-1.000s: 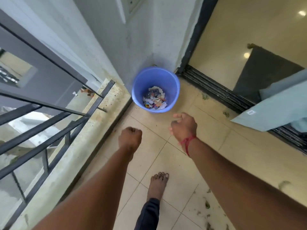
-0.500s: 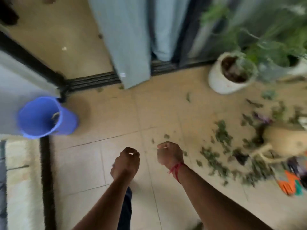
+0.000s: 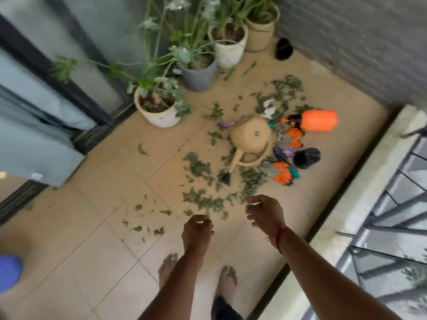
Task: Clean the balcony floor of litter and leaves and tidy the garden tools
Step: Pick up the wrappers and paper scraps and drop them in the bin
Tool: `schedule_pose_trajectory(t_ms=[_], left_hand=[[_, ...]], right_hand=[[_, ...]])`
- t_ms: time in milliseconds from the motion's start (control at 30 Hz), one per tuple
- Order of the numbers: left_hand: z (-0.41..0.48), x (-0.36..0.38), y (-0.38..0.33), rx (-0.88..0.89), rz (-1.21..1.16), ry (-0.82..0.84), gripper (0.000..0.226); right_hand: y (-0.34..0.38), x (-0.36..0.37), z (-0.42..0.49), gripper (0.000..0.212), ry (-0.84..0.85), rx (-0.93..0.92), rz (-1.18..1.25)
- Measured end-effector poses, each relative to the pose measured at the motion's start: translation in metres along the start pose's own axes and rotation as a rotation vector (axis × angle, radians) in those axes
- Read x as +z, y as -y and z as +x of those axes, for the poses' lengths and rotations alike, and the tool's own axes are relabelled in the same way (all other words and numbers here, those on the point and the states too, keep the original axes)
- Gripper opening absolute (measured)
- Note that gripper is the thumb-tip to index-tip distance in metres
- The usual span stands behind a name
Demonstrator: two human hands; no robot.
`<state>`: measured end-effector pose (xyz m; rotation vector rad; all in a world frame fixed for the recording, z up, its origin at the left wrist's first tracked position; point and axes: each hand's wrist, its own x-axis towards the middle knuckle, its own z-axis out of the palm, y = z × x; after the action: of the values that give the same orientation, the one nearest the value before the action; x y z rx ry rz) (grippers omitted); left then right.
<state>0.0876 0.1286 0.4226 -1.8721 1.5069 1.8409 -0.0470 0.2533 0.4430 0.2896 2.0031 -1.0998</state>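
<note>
Your left hand (image 3: 197, 229) and right hand (image 3: 263, 211): fingers loosely curled, holding nothing. Leaves (image 3: 203, 202) strewn just beyond your fingertips; tipped watering can (image 3: 250, 139), gloves (image 3: 280, 173), spray bottle (image 3: 318, 120) farther ahead. Bin (image 3: 9, 271) well left of fingers. Judged: leaf clearing, tool tidying mostly undone.

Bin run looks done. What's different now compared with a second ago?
The person turned away from the blue bin, which went from straight ahead to the left edge. The scattered leaves, the watering can on its side and the orange gloves now lie ahead. The left hand and right hand loosened from fists to loose curls, holding nothing. Both arms stay held out in front.
</note>
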Motion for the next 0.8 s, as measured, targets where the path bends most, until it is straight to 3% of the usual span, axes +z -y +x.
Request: schedule_pose_trajectory(t_ms=[167,467,600,800], left_hand=[[-0.025,0.071,-0.019,0.001,0.077,0.026,0.01],[-0.021,0.189,-0.073,-0.085,0.122,0.003,0.007],[0.031,0.247,-0.07,-0.067,0.268,0.049,0.028],[0.004,0.313,-0.175,-0.047,0.324,0.109,0.012]], right_hand=[[-0.005,-0.096,0.019,0.017,-0.098,0.048,0.046],[0.024,-0.209,0.094,0.018,-0.116,0.068,-0.109],[0.036,-0.245,0.145,0.02,-0.096,0.084,-0.072],[0.059,-0.289,0.196,0.02,-0.124,0.161,-0.076]])
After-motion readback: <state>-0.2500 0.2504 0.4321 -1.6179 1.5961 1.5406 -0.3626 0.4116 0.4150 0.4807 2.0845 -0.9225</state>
